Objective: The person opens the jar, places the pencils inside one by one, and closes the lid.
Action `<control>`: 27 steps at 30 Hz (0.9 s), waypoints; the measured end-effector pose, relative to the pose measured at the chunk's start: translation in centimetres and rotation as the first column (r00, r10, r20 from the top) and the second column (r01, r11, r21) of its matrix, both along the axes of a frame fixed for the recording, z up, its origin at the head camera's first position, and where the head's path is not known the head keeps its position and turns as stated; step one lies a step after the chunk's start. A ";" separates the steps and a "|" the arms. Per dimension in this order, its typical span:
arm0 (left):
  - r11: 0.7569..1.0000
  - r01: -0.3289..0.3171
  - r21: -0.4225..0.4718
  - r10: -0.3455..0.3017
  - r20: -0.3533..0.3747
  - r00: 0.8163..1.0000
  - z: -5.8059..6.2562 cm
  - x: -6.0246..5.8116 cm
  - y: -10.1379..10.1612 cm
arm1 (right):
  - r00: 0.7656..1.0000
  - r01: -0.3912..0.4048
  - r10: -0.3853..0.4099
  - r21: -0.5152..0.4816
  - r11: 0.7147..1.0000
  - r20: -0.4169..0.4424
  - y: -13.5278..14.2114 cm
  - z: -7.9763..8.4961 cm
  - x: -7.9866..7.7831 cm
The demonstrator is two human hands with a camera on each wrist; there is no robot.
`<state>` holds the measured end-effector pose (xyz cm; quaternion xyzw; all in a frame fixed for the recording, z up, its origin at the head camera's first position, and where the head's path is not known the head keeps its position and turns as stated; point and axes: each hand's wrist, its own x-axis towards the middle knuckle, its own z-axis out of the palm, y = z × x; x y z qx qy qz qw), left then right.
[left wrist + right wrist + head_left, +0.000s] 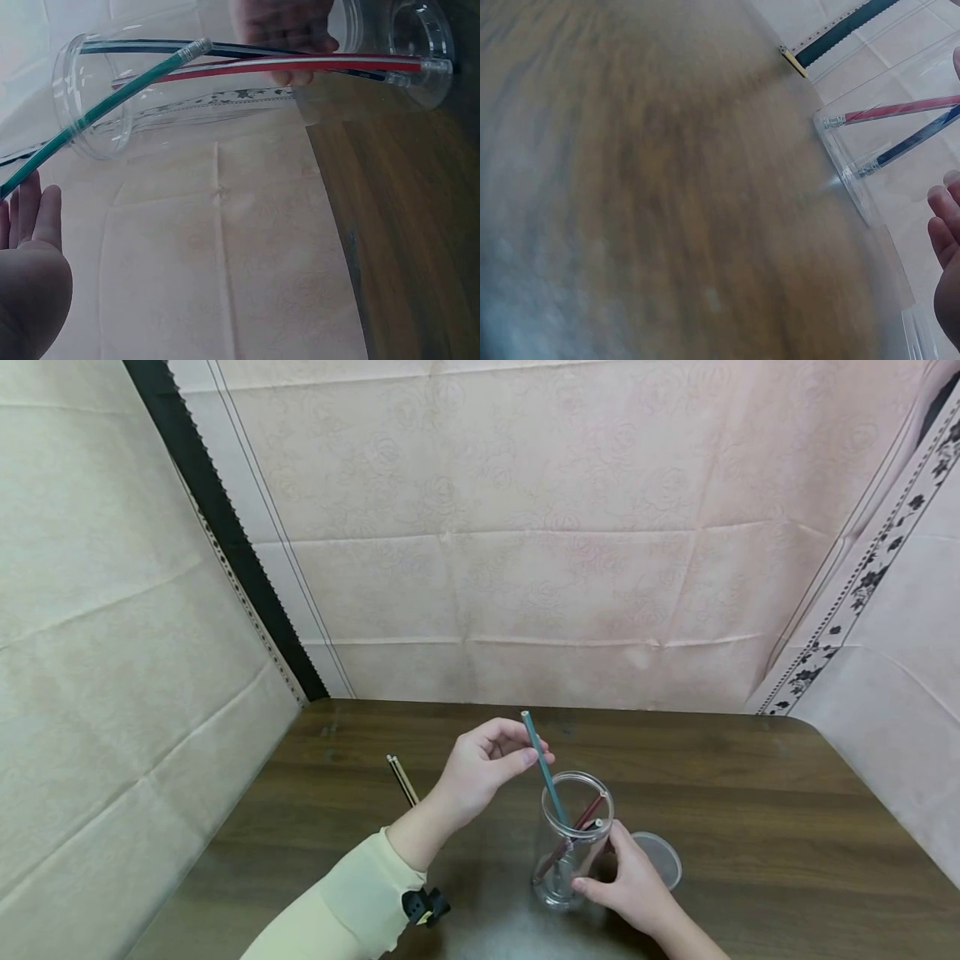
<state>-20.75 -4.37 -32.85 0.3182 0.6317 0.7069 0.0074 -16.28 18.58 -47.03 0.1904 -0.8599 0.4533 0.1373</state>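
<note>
My left hand [480,764] pinches a teal pencil [551,789] between thumb and fingers near its upper end. The pencil slants down through the mouth of a clear jar [558,897], and its eraser end [196,49] is inside. My right hand [633,885] grips the jar from the right, thumb in front and fingers round the far side. Inside the jar lean a red pencil [300,64] and a dark blue pencil [135,46], erasers at the bottom. The jar stands upright on the brown wooden table [787,843].
A round clear lid [660,860] lies right of the jar, behind my right hand. Beyond my left forearm, the ends of a gold and black pencil pair [402,778] show; my arm hides the rest. Pale cloth [525,585] hangs around the table's back and sides.
</note>
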 end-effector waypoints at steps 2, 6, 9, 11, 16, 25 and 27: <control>1.000 0.008 -0.026 -0.008 -0.004 1.000 -0.2 0.0 0.1 | 1.000 0.001 -0.001 0.002 1.000 0.001 0.0 0.0 0.0; 0.994 -0.005 -0.107 0.002 -0.031 1.000 -0.5 0.1 0.1 | 1.000 0.001 -0.001 0.006 1.000 0.008 0.0 0.1 0.0; 0.986 -0.030 -0.162 0.023 -0.048 0.999 -0.7 0.2 0.0 | 1.000 -0.001 0.001 0.005 1.000 0.012 0.0 0.1 0.0; 0.984 -0.041 -0.176 0.032 -0.050 0.998 -0.8 0.1 0.0 | 1.000 -0.001 0.001 0.009 1.000 0.009 0.0 0.1 0.1; 0.986 -0.049 -0.158 0.042 -0.046 0.998 -1.1 -0.2 -0.3 | 1.000 0.002 -0.002 0.013 1.000 -0.004 0.0 0.1 0.0; 0.982 -0.058 -0.180 0.048 -0.060 0.997 -1.6 -1.0 -1.4 | 1.000 0.016 -0.016 0.014 1.000 -0.015 0.0 -0.1 0.0; 0.977 -0.070 -0.201 0.059 -0.060 0.996 -1.7 -1.3 -1.8 | 1.000 0.020 -0.020 0.017 1.000 -0.018 0.1 -0.2 0.0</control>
